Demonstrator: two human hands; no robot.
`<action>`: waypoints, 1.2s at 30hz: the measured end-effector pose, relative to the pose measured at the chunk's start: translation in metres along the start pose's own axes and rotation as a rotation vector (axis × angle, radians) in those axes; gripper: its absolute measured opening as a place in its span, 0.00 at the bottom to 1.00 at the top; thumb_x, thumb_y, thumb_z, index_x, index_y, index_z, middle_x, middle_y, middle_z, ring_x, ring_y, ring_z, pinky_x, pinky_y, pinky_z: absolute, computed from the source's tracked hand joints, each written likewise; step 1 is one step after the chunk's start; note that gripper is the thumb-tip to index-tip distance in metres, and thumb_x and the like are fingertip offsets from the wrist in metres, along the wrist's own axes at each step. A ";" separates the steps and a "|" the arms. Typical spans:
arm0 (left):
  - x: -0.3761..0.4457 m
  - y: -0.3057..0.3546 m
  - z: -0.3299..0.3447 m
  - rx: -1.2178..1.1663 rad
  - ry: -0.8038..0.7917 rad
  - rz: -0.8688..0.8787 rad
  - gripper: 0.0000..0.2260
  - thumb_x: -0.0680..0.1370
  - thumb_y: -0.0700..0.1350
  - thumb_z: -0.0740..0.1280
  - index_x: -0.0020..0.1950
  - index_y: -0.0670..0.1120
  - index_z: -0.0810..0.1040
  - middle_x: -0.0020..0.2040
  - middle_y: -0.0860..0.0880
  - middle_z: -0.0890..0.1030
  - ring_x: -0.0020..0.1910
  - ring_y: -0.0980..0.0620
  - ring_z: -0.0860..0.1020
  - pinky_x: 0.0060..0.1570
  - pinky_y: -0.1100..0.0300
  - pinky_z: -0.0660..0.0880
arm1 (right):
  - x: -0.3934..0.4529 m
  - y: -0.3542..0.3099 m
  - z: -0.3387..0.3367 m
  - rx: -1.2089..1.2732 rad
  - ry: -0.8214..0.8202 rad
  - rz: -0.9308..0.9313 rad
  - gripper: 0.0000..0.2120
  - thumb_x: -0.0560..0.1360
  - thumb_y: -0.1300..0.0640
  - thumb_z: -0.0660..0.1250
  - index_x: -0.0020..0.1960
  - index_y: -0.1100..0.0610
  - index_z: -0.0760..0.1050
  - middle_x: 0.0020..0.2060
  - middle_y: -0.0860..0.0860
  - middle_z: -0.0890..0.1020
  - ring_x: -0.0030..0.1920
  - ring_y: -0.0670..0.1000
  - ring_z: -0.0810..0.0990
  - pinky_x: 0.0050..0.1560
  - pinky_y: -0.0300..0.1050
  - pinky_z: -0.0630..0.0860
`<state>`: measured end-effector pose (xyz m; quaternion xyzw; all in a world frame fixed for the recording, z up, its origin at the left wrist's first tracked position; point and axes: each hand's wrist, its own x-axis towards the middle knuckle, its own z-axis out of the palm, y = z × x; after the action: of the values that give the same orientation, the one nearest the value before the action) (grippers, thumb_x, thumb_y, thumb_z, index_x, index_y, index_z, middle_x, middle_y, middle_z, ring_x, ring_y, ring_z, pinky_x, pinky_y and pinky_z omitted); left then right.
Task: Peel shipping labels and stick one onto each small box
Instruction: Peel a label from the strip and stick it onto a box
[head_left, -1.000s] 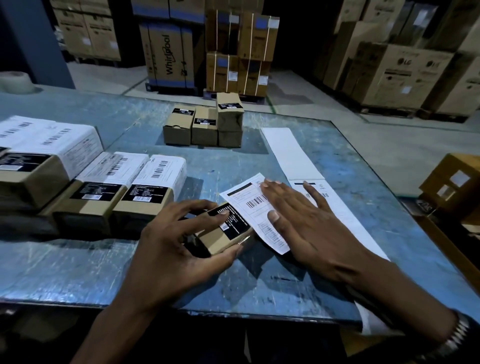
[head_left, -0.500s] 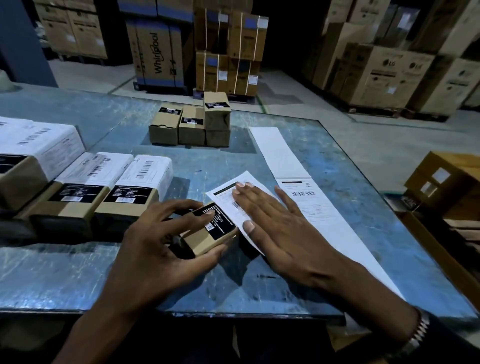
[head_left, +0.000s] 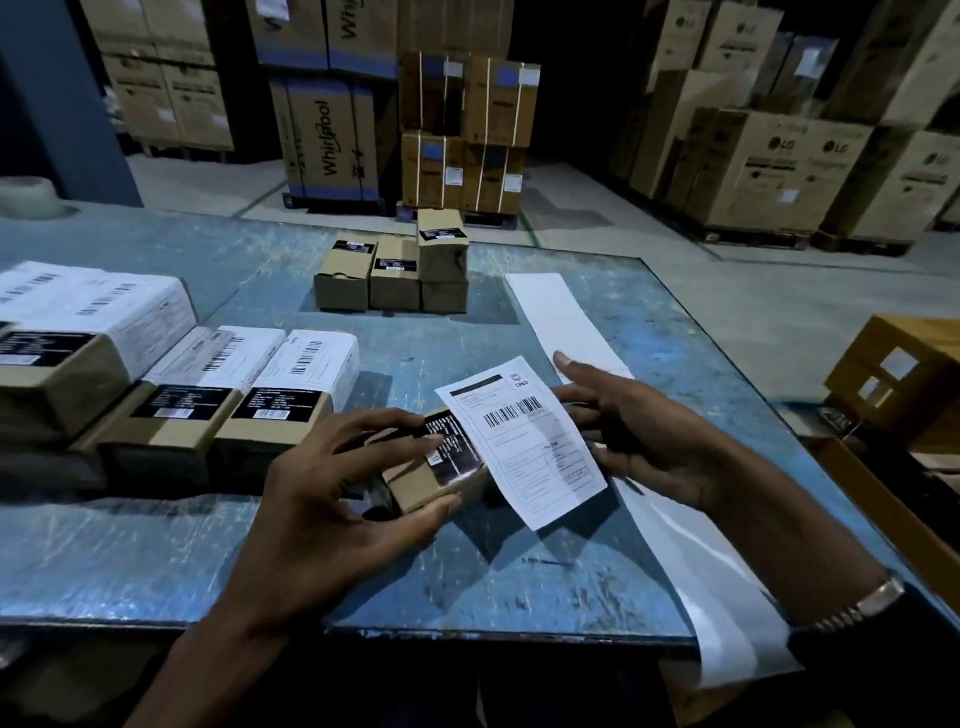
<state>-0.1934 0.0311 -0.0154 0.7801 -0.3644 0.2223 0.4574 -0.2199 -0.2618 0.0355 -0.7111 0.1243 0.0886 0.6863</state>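
- Near the centre of the frame, the left hand (head_left: 332, 499) is gripping a small box (head_left: 436, 475), thumb and fingers curled round its sides and holding it on or just over the blue table (head_left: 156, 561); which, I cannot tell.
- A white shipping label (head_left: 524, 447) is lying tilted along the box's right edge and overhanging to the right; it looks only partly stuck, so this box is judged unfinished.
- The right hand (head_left: 644, 441) is sitting behind the label's right side with its fingers loosely spread; whether it is pinching the paper or only backing it is hidden by the sheet itself.
- At the left of the frame, labelled boxes (head_left: 291, 384) are sitting in a row, white sheets already wrapped over them: the finished share.
- At upper centre, four unlabelled boxes (head_left: 395, 270) are waiting.
- A backing strip (head_left: 566, 317) is running from upper centre toward the lower right, over the table edge; whether more labels are left on it is unclear.
- Label print is too small to read.
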 end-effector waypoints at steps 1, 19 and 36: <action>0.000 0.002 0.000 0.011 0.012 0.025 0.20 0.69 0.52 0.82 0.59 0.50 0.88 0.62 0.53 0.84 0.60 0.53 0.83 0.52 0.56 0.82 | -0.001 -0.002 0.002 -0.019 -0.054 0.003 0.24 0.76 0.39 0.73 0.63 0.56 0.86 0.61 0.55 0.87 0.63 0.56 0.83 0.64 0.53 0.70; 0.092 0.028 0.017 -0.223 0.330 -0.323 0.43 0.69 0.65 0.80 0.80 0.62 0.64 0.74 0.70 0.69 0.71 0.68 0.68 0.70 0.54 0.71 | 0.031 -0.058 0.010 0.158 -0.024 -0.476 0.32 0.70 0.65 0.79 0.72 0.58 0.73 0.60 0.58 0.87 0.61 0.60 0.87 0.63 0.60 0.82; 0.122 -0.005 0.058 -0.415 0.311 -0.496 0.51 0.60 0.64 0.85 0.79 0.59 0.66 0.67 0.56 0.79 0.65 0.61 0.78 0.68 0.51 0.78 | 0.058 -0.031 0.020 0.006 0.336 -0.738 0.29 0.65 0.43 0.86 0.61 0.46 0.77 0.52 0.58 0.86 0.53 0.61 0.87 0.55 0.64 0.85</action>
<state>-0.1109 -0.0626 0.0372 0.6922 -0.1275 0.1420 0.6960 -0.1544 -0.2442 0.0474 -0.7105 -0.0287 -0.2814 0.6444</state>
